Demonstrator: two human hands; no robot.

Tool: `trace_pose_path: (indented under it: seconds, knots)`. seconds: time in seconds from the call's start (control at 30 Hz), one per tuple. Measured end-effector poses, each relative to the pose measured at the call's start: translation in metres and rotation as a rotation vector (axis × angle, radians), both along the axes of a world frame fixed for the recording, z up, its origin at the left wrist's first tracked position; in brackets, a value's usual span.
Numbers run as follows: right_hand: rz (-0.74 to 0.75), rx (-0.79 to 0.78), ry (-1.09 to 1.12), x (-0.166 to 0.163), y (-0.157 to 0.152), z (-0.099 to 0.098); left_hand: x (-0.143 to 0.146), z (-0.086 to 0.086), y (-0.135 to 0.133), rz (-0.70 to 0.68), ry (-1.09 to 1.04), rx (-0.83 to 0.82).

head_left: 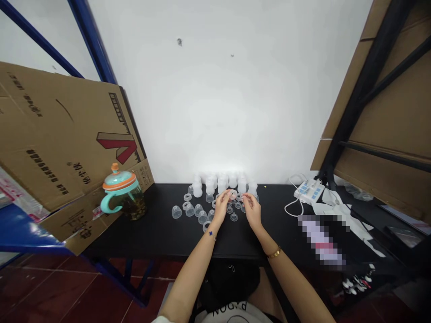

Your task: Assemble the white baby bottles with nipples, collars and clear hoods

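Observation:
My left hand point(222, 205) is closed on a translucent screw ring point(233, 194), held a little above the black table. My right hand point(252, 209) is pinched just to the right of the ring; what its fingertips hold, if anything, is too small to make out. Below and between the hands lie several clear, flat-rimmed nipples point(234, 217). Left of my left hand are clear dome caps point(177, 212) and loose rings point(187, 197). Behind both hands, white baby bottles point(222, 184) stand upright in rows against the wall, partly hidden by my fingers.
A teal-lidded glass jug point(133, 202) stands at the left by a large cardboard sheet point(67, 134). On the right are a white power strip point(310, 190) with a looping cable, white paper scraps point(353, 222) and a blurred-out item point(321, 242). A black metal frame rises there.

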State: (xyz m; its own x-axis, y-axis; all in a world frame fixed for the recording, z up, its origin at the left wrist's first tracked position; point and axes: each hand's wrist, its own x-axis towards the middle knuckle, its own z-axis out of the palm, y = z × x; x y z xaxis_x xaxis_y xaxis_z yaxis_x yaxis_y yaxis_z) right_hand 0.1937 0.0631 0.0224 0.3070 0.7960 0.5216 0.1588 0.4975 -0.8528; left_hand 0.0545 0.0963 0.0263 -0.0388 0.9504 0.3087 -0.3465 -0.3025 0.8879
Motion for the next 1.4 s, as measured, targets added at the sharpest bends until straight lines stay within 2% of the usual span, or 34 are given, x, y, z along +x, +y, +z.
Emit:
trace_pose_path:
  seconds: [0.27,0.47,0.77,0.9,1.03,1.23,1.4]
  knots:
    - [0.032,-0.010,-0.004,-0.001,-0.003,0.000,0.001,-0.008,0.007,-0.018,-0.002,-0.025]
    - [0.046,0.030,-0.080,-0.002,-0.006,0.003,0.000,-0.006,0.003,-0.023,-0.005,-0.023]
    - [0.053,0.048,-0.207,0.000,0.000,-0.005,0.000,-0.008,0.005,-0.041,0.002,-0.013]
    - [0.055,0.010,-0.168,0.000,0.002,-0.008,0.000,-0.006,0.003,-0.052,0.024,-0.015]
    - [0.008,-0.013,-0.215,0.000,0.000,-0.003,0.000,-0.003,0.001,-0.053,0.053,-0.008]
    - [-0.004,0.098,-0.327,-0.002,-0.008,0.009,-0.002,-0.002,0.000,-0.036,0.091,0.018]
    - [-0.034,0.036,-0.347,-0.003,-0.005,0.006,-0.004,-0.003,0.002,-0.033,0.104,0.013]
